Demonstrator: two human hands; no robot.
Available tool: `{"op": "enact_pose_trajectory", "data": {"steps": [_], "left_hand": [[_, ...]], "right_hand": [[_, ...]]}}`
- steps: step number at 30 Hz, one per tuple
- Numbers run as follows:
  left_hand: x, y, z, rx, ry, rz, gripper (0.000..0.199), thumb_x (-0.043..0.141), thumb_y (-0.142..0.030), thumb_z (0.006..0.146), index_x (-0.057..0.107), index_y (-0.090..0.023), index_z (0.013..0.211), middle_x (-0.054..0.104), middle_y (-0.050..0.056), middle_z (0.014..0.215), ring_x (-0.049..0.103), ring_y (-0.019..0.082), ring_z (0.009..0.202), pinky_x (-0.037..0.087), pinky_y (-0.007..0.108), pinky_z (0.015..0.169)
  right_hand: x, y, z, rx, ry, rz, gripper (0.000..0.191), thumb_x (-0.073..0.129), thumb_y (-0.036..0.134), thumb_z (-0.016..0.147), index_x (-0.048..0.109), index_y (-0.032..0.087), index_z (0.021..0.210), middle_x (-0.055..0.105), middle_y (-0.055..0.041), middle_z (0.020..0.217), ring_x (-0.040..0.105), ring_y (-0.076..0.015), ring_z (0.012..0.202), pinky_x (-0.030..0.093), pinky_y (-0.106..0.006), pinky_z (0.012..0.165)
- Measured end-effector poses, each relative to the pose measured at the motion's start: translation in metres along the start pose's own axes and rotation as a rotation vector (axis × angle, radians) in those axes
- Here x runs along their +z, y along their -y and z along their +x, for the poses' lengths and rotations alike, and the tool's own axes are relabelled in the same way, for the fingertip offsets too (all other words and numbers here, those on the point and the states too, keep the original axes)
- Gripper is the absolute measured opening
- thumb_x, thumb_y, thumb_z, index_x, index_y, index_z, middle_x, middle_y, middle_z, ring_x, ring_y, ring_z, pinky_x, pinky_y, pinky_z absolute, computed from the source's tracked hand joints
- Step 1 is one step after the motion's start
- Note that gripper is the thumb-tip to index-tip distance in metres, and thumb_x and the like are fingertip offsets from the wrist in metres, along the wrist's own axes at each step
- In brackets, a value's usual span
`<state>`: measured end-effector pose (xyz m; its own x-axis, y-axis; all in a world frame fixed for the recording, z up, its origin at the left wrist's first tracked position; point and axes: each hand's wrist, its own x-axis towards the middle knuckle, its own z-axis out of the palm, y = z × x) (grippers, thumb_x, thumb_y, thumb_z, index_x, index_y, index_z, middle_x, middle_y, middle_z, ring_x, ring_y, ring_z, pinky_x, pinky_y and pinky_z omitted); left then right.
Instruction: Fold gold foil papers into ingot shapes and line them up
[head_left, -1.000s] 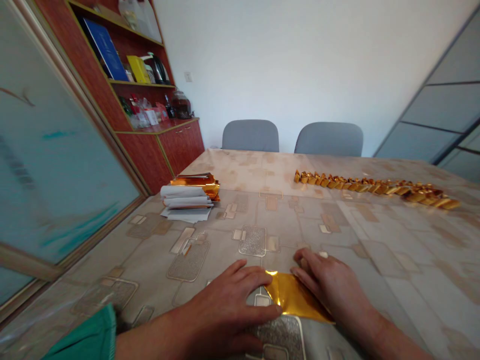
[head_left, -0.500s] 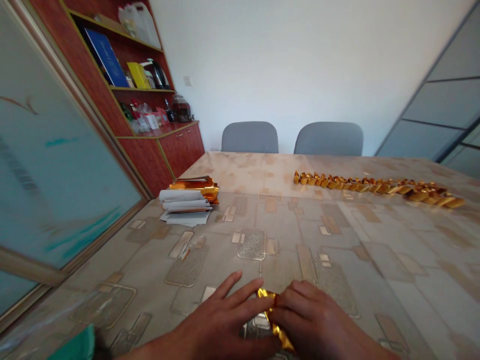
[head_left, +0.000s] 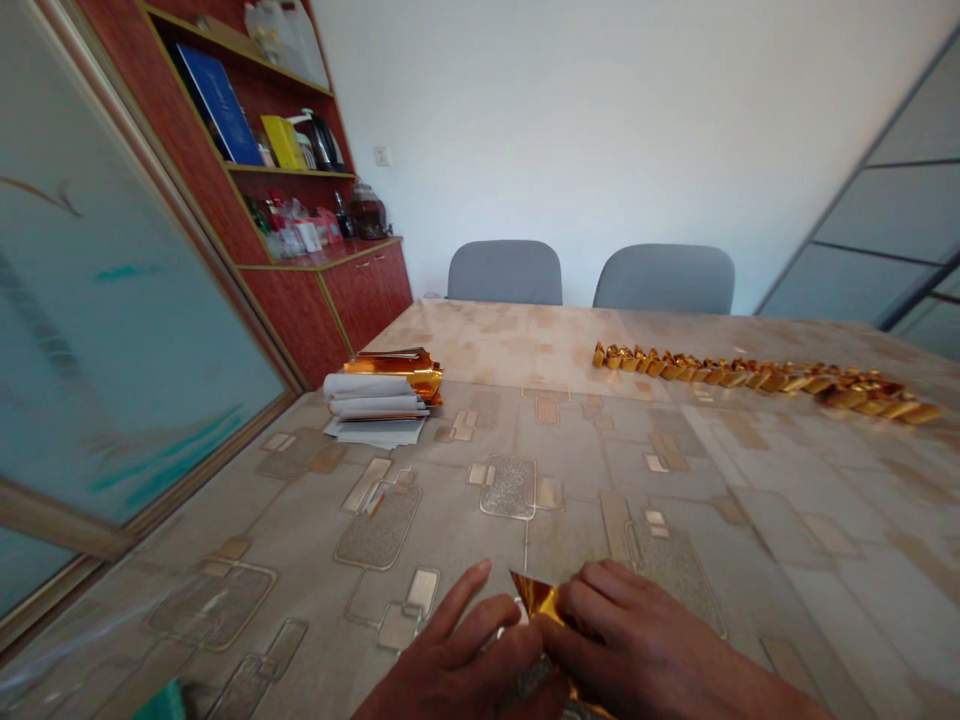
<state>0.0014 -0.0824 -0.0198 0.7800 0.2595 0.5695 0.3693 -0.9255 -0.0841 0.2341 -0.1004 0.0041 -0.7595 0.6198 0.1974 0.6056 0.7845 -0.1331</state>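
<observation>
At the near side of the patterned table (head_left: 585, 455), between the two hands, we see a piece of gold foil (head_left: 535, 597), mostly covered. Its pointed end sticks out far and left of the right fingertips; what shows slants from there nearer and rightward, though we cannot tell its full long axis. The right hand (head_left: 637, 632) is closer, lying over the foil, knuckles up, fingers bunched together and clamped on it. The left hand (head_left: 472, 660) lies low just left, its leftmost finger stretched apart, others bent toward the foil; whether they grip it, we cannot tell.
</observation>
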Motion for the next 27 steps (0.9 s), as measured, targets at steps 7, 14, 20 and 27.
{"op": "enact_pose_trajectory", "data": {"steps": [7,14,20,27], "left_hand": [[-0.002,-0.002,0.000,-0.024,0.038,-0.023,0.014,0.059,-0.028,0.100,0.068,-0.028,0.110,0.070,-0.008,0.099,0.062,0.009,0.100,0.016,0.039,0.127],[-0.003,-0.004,0.002,-0.087,0.027,-0.075,0.014,0.053,-0.025,0.103,0.067,-0.022,0.104,0.069,-0.008,0.087,0.066,0.005,0.090,0.010,0.033,0.127],[-0.004,0.001,-0.001,-0.062,0.087,-0.103,0.019,0.051,-0.029,0.104,0.067,-0.020,0.108,0.074,-0.005,0.097,0.067,0.006,0.106,0.014,0.031,0.126],[-0.006,0.001,0.004,-0.109,0.095,-0.154,0.022,0.051,-0.032,0.104,0.066,-0.019,0.112,0.076,-0.004,0.100,0.069,0.005,0.105,0.018,0.027,0.124]], "right_hand": [[-0.002,-0.006,0.004,-0.022,0.000,-0.004,0.009,0.060,0.028,0.101,0.059,0.022,0.094,0.063,0.0022,0.084,0.052,-0.0158,0.071,0.037,-0.031,0.062],[-0.001,-0.011,0.005,-0.069,-0.008,-0.028,0.011,0.051,0.027,0.105,0.060,0.022,0.103,0.064,0.0025,0.086,0.052,-0.0162,0.073,0.035,-0.034,0.068],[-0.002,-0.013,0.010,-0.020,0.074,-0.018,0.011,0.059,0.032,0.101,0.061,0.026,0.111,0.062,0.0027,0.085,0.053,-0.0171,0.075,0.035,-0.034,0.068],[-0.004,-0.019,0.017,0.014,0.133,0.040,0.027,0.058,0.030,0.096,0.058,0.029,0.123,0.062,-0.0002,0.091,0.053,-0.0216,0.081,0.036,-0.037,0.074]]}}
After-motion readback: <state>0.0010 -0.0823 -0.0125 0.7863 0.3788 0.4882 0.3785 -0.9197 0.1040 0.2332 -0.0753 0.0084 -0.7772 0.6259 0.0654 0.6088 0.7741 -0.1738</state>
